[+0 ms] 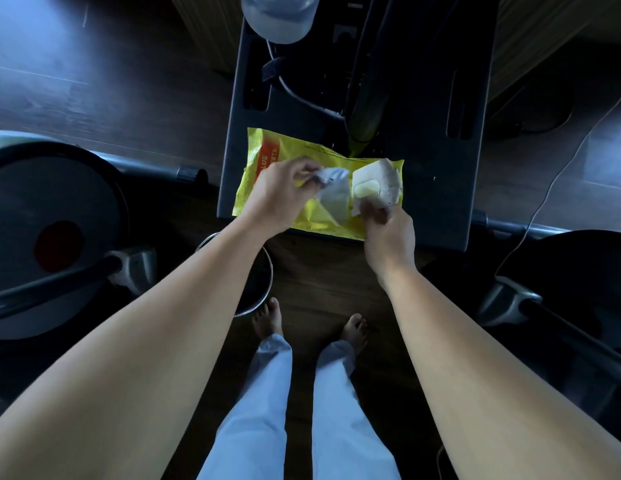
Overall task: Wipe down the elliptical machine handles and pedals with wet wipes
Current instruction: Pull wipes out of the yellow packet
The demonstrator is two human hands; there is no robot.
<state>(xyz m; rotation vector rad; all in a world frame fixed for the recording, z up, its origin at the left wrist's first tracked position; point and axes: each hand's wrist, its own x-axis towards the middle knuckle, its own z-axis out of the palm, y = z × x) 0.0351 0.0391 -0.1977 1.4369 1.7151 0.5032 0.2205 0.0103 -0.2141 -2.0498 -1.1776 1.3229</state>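
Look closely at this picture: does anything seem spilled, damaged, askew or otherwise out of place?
Nothing looks spilled or damaged. The yellow wipes pack lies slightly askew at the near edge of the dark platform; the right hand holds its flap open while the left hand pinches a wipe.

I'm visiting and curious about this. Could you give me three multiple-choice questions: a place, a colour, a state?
1. Where does the wipes pack lie? A on a grey platform B in a bin C on a chair
2. The pack's colour? A blue B yellow C white
3. The pack's flap is? A sealed B torn off C held open
Answers: 1 A, it rests on the platform; 2 B, yellow wrapper; 3 C, the right hand lifts it while the left hand pinches a wipe.
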